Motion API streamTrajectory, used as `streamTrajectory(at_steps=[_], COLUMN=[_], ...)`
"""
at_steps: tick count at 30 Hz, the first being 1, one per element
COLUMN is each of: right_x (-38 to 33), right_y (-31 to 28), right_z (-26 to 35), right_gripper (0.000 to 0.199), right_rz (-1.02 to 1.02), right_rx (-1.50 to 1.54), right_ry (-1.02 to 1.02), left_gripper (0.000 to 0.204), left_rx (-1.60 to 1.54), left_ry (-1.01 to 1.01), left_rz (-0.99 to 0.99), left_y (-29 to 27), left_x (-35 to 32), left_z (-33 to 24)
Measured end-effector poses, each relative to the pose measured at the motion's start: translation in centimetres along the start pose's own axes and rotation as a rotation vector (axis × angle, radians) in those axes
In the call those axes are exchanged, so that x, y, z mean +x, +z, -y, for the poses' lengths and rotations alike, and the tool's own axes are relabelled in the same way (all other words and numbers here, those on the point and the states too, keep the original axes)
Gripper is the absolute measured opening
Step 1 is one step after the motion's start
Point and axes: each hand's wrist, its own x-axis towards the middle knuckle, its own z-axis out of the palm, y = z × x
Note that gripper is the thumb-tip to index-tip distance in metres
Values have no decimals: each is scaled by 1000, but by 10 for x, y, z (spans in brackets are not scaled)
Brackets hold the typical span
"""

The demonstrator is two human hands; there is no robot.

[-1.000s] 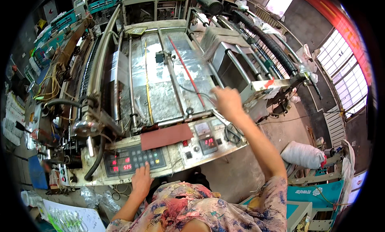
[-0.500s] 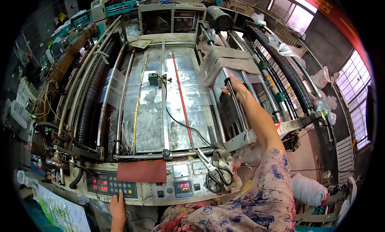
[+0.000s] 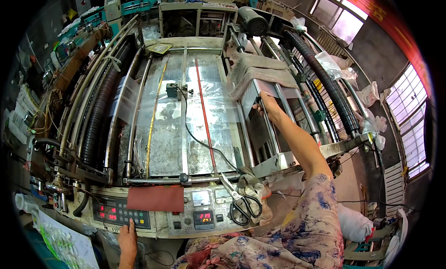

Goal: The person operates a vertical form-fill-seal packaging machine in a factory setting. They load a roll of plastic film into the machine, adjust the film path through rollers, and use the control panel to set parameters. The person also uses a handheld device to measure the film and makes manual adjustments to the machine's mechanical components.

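My left hand (image 3: pixel 127 242) is at the lower left, its index finger stretched onto the button keypad (image 3: pixel 126 219) of the control panel, with nothing held. At the right side of the machine, my right hand (image 3: pixel 268 104) curls around a shiny metal roller (image 3: pixel 272 136), close to a dark ring on it. Clear plastic film (image 3: pixel 211 108) runs across the metal bed and over the rollers beside that hand. A folded beige cloth (image 3: pixel 261 69) drapes over the rollers just beyond my fingers.
Black-handled scissors (image 3: pixel 241 205) lie on a crumpled glove (image 3: pixel 255 192) at the panel's right. A red-brown sheet (image 3: pixel 155 199) covers part of the panel. A small sensor box (image 3: pixel 172 90) with a cable sits on a crossbar. Ribbed dark rollers (image 3: pixel 322 78) flank the bed.
The view has shifted slightly, so the machine sits a little further left in it. My right hand stays on the roller and my left finger stays at the keypad.
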Motion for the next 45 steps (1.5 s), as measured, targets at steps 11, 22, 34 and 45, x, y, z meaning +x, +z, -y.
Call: streamTrajectory(at_steps=[11,22,34,45], right_x=[9,209,274,224], right_y=[-25,96,114,92], right_z=[119,107,109,132], right_gripper=[65,42,46,78], right_rz=[-198,-445,-576,-354], right_rx=[-1495,-1744,-1839,-1687], right_ry=[-218,-602,-525,-525], left_gripper=[63,61,59,78], left_rx=[-98,-259,-309,-256], left_ry=[-118,-122,-299,-185], left_rz=[205,254,436,411], left_y=[-7,-41,-54,-59], left_x=[-12,5,21,26], left_z=[6,-10,-21,-21])
